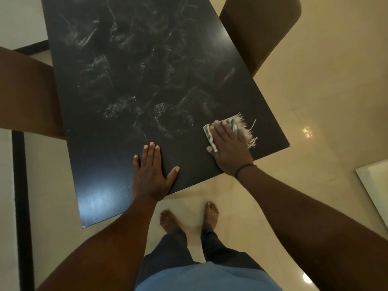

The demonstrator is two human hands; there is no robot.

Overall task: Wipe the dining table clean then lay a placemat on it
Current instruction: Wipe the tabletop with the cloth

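From my head camera, no brand or writing shows on anything. My left hand (151, 172) lies flat on the dark counter (130, 85), fingers spread, palm at its near edge and gripping nothing. My right hand (227, 144) presses flat on a frayed striped cloth (237, 128) near the counter's right corner; the fingers lie extended over it rather than pinching. The cloth's fringe sticks out toward the right edge. White smears, perhaps dust or dried streaks, cover the middle and far surface. A brown chair (260, 32) stands at the right edge and another chair (27, 95) at the left. My bare feet (189, 219) stand on open tile floor (325, 91) just below the near edge.
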